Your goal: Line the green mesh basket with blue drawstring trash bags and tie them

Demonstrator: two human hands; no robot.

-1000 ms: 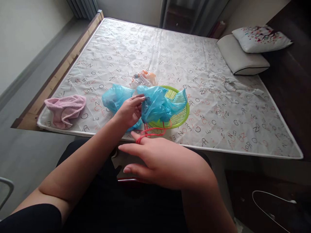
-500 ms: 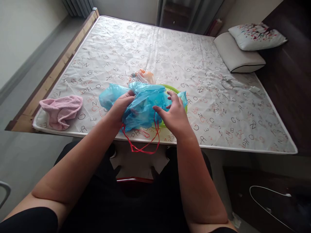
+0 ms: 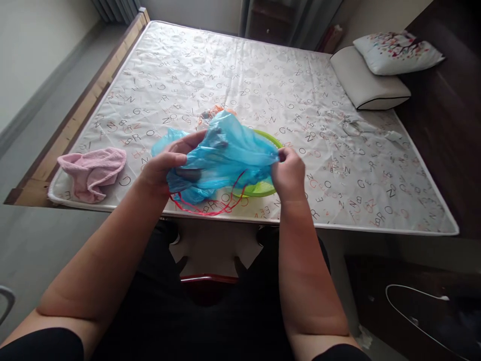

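A thin blue plastic bag (image 3: 229,153) with a red drawstring (image 3: 203,213) is stretched sideways between my hands, above the near edge of the mattress. My left hand (image 3: 169,160) grips the bag's left side, thumb in front; part of its fingers is behind or inside the film, I cannot tell which. My right hand (image 3: 289,173) is closed in a pinch on the bag's right end. Behind the bag, a green plastic basket (image 3: 276,140) is partly hidden. Farther back lies a clear bag with orange bits (image 3: 216,111), mostly covered by the blue film.
A pink towel (image 3: 93,173) lies crumpled at the mattress's left corner. The letter-printed mattress (image 3: 361,165) carries a beige pillow (image 3: 372,82) and a printed cushion (image 3: 398,52) at the far right. A red-edged stool (image 3: 208,277) is between my legs.
My right hand has moved right and closed from open fingers onto the bag. My left hand has shifted left. The bag is now pulled wider, and the red drawstring hangs higher.
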